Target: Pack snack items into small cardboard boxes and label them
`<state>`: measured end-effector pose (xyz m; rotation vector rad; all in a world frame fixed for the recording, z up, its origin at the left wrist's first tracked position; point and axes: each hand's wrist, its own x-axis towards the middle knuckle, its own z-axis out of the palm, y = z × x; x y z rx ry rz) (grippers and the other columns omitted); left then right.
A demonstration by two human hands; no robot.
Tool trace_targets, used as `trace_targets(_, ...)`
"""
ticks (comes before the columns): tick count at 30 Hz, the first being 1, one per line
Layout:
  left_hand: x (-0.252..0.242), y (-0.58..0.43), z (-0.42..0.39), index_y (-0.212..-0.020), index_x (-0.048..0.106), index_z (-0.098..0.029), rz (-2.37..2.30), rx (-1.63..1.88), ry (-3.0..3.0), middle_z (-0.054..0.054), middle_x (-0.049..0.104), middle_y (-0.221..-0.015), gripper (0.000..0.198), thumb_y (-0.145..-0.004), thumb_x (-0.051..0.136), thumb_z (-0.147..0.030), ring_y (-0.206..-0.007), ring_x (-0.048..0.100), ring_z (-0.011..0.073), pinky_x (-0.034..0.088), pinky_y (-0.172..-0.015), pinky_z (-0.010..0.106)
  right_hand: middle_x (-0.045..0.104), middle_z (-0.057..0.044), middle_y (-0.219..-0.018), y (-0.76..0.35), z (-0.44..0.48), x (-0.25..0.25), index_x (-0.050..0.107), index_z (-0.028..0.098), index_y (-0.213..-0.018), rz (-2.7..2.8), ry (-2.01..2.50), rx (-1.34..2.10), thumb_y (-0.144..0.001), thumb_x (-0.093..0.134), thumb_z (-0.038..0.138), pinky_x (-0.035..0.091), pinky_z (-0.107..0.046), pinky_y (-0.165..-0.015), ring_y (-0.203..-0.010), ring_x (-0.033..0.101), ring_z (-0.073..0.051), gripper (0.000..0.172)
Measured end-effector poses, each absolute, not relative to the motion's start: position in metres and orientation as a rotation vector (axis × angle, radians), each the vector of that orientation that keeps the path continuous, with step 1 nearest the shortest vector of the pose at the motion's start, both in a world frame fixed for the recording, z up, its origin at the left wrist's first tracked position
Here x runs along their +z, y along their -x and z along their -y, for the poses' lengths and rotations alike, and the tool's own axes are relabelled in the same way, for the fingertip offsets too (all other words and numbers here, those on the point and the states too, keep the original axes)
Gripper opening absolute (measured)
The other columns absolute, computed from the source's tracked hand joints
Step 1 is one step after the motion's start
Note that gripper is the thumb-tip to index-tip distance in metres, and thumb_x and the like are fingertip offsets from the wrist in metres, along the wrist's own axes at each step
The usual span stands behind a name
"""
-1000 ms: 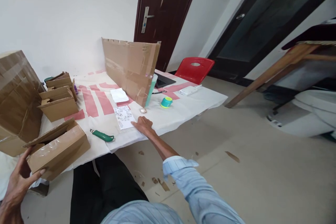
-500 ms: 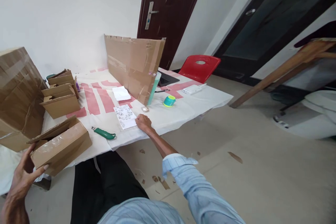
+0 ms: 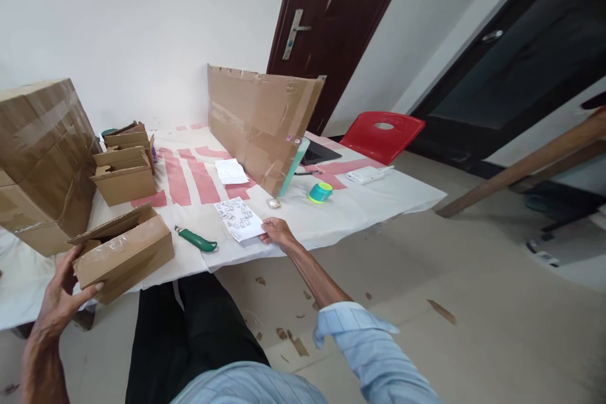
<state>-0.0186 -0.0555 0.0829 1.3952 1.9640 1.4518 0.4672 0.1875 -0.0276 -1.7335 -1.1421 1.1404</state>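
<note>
My left hand (image 3: pixel 66 293) grips the near left end of a small cardboard box (image 3: pixel 130 257), thumb on its front side and fingers at the open flap. The box sits tilted at the table's front edge. My right hand (image 3: pixel 278 232) pinches the right corner of a white paper sheet (image 3: pixel 240 219) printed with small dark outlines. A green utility knife (image 3: pixel 196 240) lies between the box and the sheet, touched by neither hand. Beyond the sheet is a folded white paper (image 3: pixel 231 172). A small brownish item (image 3: pixel 273 203), too small to name, lies near my right hand.
Two open small boxes (image 3: pixel 125 183) stand behind, beside a large carton (image 3: pixel 42 158). An upright cardboard panel (image 3: pixel 262 120) divides the table. Right of it are a teal-yellow tape roll (image 3: pixel 320 192), a laptop (image 3: pixel 322 151), a white device (image 3: pixel 364 175) and a red chair (image 3: pixel 383 136). Scraps litter the floor.
My right hand has gone from a closed fist at the sheet's edge to pinching its corner, and the sheet has turned slightly. The view has shifted left. My left hand still holds the box.
</note>
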Motion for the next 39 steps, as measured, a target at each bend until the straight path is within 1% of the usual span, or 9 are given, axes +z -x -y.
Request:
trace_targets(4, 0.082, 0.019, 0.058, -0.138, 0.067, -0.035, -1.935, 1.440, -1.427, 0.010, 0.059, -0.161, 0.081, -0.061, 0.089, -0.048, -0.150, 0.053, 0.0472, 0.055, -0.116, 0.059, 0.060, 0.005, -0.047, -0.470, -0.180, -0.025, 0.059, 0.021, -0.077, 1.084, 1.672, 1.179, -0.078, 0.064, 0.011, 0.049, -0.016, -0.042, -0.045, 0.065, -0.014, 0.011)
trace_targets(6, 0.081, 0.021, 0.058, -0.141, 0.065, -0.031, -1.922, 1.424, -1.432, 0.013, 0.055, -0.164, 0.083, -0.063, 0.088, -0.047, -0.153, 0.049, 0.0471, 0.053, -0.118, 0.058, 0.060, 0.006, -0.049, -0.473, -0.177, -0.022, 0.059, 0.021, -0.079, 1.071, 1.646, 1.186, -0.079, 0.063, 0.011, 0.050, -0.016, -0.043, -0.045, 0.065, -0.013, 0.011)
trace_targets(9, 0.078, 0.022, 0.059, -0.142, 0.063, -0.025, -1.939, 1.417, -1.418, 0.019, 0.050, -0.165, 0.089, -0.059, 0.089, -0.046, -0.154, 0.046, 0.0498, 0.053, -0.117, 0.060, 0.060, 0.006, -0.048, -0.477, -0.174, -0.019, 0.060, 0.020, -0.079, 1.061, 1.632, 1.192, -0.077, 0.065, 0.011, 0.050, -0.016, -0.042, -0.043, 0.063, -0.013, 0.011)
trace_targets(15, 0.072, 0.022, 0.062, -0.137, 0.069, -0.033, -1.930, 1.453, -1.469, 0.014, 0.050, -0.165, 0.076, -0.064, 0.088, -0.046, -0.154, 0.046, 0.0507, 0.058, -0.112, 0.059, 0.064, 0.002, -0.051, -0.476, -0.165, -0.019, 0.063, 0.017, -0.070, 1.073, 1.640, 1.238, -0.079, 0.069, 0.012, 0.051, -0.017, -0.040, -0.041, 0.061, -0.011, 0.013)
trace_targets(19, 0.070, 0.025, 0.064, -0.142, 0.064, -0.029, -1.935, 1.419, -1.492, 0.016, 0.047, -0.167, 0.081, -0.067, 0.087, -0.049, -0.155, 0.045, 0.0487, 0.058, -0.113, 0.057, 0.065, 0.003, -0.051, -0.475, -0.162, -0.024, 0.061, 0.019, -0.066, 1.075, 1.667, 1.223, -0.079, 0.071, 0.012, 0.050, -0.017, -0.040, -0.043, 0.063, -0.013, 0.017)
trace_targets(21, 0.069, 0.026, 0.064, -0.142, 0.062, -0.026, -1.947, 1.405, -1.495, 0.017, 0.046, -0.167, 0.086, -0.064, 0.089, -0.050, -0.155, 0.046, 0.0482, 0.059, -0.112, 0.055, 0.065, 0.003, -0.050, -0.475, -0.162, -0.027, 0.060, 0.021, -0.065, 1.072, 1.686, 1.205, -0.078, 0.070, 0.011, 0.050, -0.017, -0.040, -0.045, 0.066, -0.015, 0.019)
trace_targets(24, 0.068, 0.028, 0.063, -0.143, 0.061, -0.025, -1.954, 1.402, -1.495, 0.017, 0.045, -0.167, 0.091, -0.062, 0.091, -0.054, -0.156, 0.044, 0.0477, 0.059, -0.111, 0.054, 0.067, 0.002, -0.051, -0.477, -0.164, -0.028, 0.062, 0.021, -0.067, 1.061, 1.709, 1.192, -0.075, 0.068, 0.009, 0.051, -0.018, -0.041, -0.048, 0.069, -0.017, 0.015)
trace_targets(29, 0.068, 0.024, 0.063, -0.145, 0.060, -0.023, -1.947, 1.400, -1.477, 0.019, 0.043, -0.168, 0.096, -0.062, 0.090, -0.061, -0.157, 0.041, 0.0483, 0.055, -0.116, 0.060, 0.069, 0.000, -0.052, -0.482, -0.163, -0.029, 0.068, 0.017, -0.067, 1.034, 1.730, 1.198, -0.073, 0.066, 0.007, 0.051, -0.019, -0.040, -0.047, 0.070, -0.018, 0.012)
trace_targets(39, 0.066, 0.024, 0.065, -0.147, 0.061, -0.028, -1.934, 1.412, -1.497, 0.016, 0.044, -0.166, 0.094, -0.066, 0.090, -0.064, -0.157, 0.041, 0.0460, 0.056, -0.114, 0.061, 0.068, 0.001, -0.053, -0.489, -0.161, -0.025, 0.076, 0.014, -0.081, 1.018, 1.632, 1.168, -0.076, 0.074, 0.011, 0.059, -0.021, -0.045, -0.048, 0.071, -0.018, 0.007)
